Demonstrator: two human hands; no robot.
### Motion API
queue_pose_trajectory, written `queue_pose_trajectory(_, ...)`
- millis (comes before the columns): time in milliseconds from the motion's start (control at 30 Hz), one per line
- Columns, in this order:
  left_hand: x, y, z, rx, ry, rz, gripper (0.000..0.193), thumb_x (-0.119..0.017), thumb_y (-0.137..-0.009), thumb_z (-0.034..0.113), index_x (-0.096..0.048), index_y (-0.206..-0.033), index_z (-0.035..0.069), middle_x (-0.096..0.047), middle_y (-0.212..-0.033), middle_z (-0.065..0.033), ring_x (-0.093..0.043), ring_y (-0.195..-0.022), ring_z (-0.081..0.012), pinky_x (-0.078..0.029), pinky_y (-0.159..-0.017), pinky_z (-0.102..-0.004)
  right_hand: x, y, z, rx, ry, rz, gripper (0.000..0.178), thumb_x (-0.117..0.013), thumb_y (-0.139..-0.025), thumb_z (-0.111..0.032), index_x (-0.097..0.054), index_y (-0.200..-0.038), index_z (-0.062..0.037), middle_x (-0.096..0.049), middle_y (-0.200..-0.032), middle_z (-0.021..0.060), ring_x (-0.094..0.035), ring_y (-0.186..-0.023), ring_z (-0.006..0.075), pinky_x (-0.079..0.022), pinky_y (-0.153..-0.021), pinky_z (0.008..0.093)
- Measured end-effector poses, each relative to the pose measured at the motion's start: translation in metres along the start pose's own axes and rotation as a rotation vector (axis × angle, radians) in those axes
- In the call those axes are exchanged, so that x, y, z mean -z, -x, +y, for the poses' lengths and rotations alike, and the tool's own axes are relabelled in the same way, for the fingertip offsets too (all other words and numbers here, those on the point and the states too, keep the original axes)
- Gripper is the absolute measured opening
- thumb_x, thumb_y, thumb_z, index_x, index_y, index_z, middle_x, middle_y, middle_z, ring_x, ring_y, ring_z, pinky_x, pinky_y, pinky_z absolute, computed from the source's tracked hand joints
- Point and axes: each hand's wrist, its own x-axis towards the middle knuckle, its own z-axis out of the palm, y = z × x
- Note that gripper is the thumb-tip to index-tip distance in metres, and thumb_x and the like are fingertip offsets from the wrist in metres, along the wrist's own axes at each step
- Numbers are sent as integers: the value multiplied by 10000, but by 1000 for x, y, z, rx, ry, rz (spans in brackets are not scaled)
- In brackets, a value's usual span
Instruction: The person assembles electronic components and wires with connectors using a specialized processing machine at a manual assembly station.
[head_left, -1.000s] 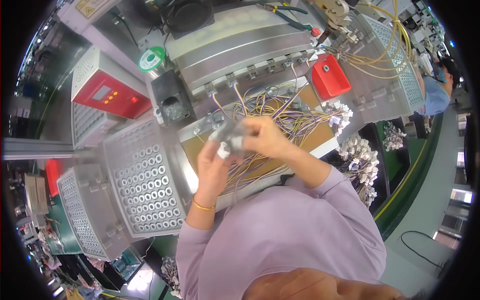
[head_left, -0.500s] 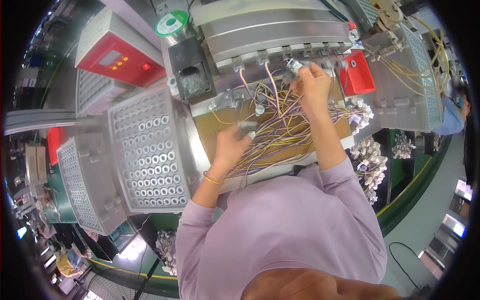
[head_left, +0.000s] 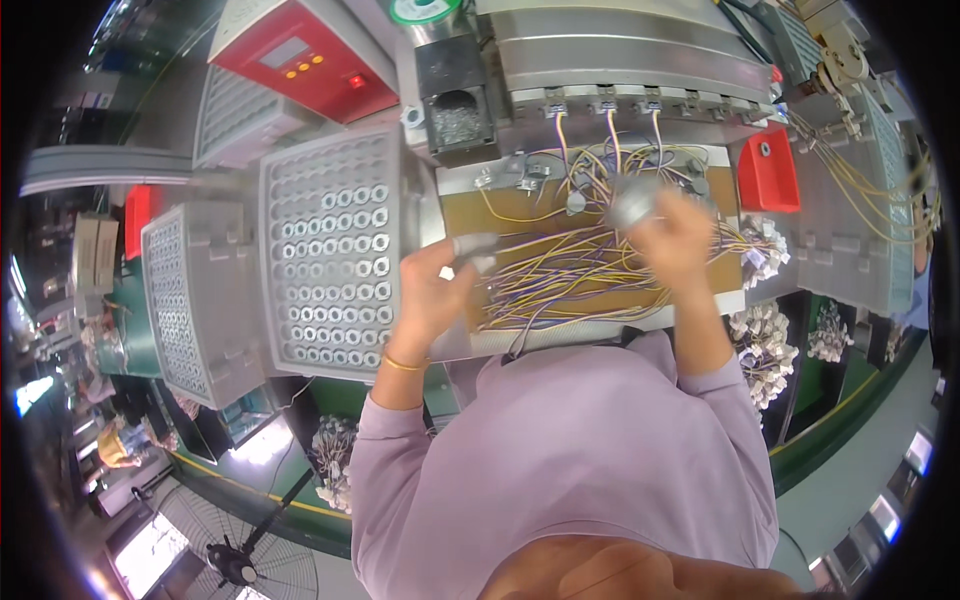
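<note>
My right hand (head_left: 678, 238), smeared by motion, is over the middle of the work board (head_left: 480, 214). At its fingertips is a round grey metal part (head_left: 632, 203), too blurred to name more exactly. My left hand (head_left: 430, 290) hovers by the board's left edge, light covers on its thumb and forefinger. Those fingers are apart, and I see nothing between them. A spread of yellow, purple and white wires (head_left: 570, 265) covers the board. Three wire sets run up to small clamps (head_left: 607, 98) along the metal fixture (head_left: 620, 50). Small round grey parts (head_left: 576, 203) lie among the wires.
To the left stands a white tray (head_left: 272, 250) with rows of ring-shaped parts. Behind it are a red control box (head_left: 300, 60), a solder spool (head_left: 425, 12) and a black holder (head_left: 455, 65). A red bin (head_left: 768, 180) and bundled white connectors (head_left: 765, 345) are on the right.
My right hand has left the fixture clamps and come down over the wires. A third wire set now hangs from a clamp there. The view has shifted, and my left hand sits nearer the tray.
</note>
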Motion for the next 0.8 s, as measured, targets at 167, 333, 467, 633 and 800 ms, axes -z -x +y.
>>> queue_pose_trajectory(167,4,-6,12,84,540,-135,236,-618,-746,37,-617,-981,14,-624,-869,-12,-548,-791,-68,-457,-703,-206,-45,13,-23,377,-72,-327,153,-618,-719,-74,-598,-846,9,-520,-625,115,-514,-544,245,-416,-511,308)
queue_pose_trajectory(333,70,-48,-55,244,-273,365,262,-582,-786,173,-607,-1003,27,-617,-890,-108,-559,-770,-162,-433,-737,-272,-35,14,-26,111,-262,-354,76,-581,-745,-45,-553,-784,15,-526,-611,88,-522,-526,203,-405,-486,297)
queue_pose_trajectory(467,130,-52,-170,122,-1465,877,303,-564,-771,288,-623,-999,97,-604,-950,-156,-543,-837,-326,-378,-807,-415,-27,30,-17,-410,-604,-427,88,-577,-750,-68,-556,-774,14,-497,-562,12,-419,-514,45,-338,-455,237)
queue_pose_trajectory(633,123,-51,-125,130,-877,739,344,-538,-810,249,-568,-1068,24,-597,-968,-146,-587,-822,-265,-445,-750,-387,-27,17,-19,-403,-477,-410,99,-604,-778,-80,-576,-818,6,-538,-616,-11,-493,-537,36,-385,-474,192)
queue_pose_trajectory(800,55,-35,-36,145,405,382,300,-536,-806,36,-533,-1104,4,-588,-937,-78,-601,-790,-155,-494,-670,-262,-33,8,-20,-420,-457,-400,108,-606,-774,-84,-604,-835,5,-524,-604,-23,-472,-536,26,-373,-471,192)
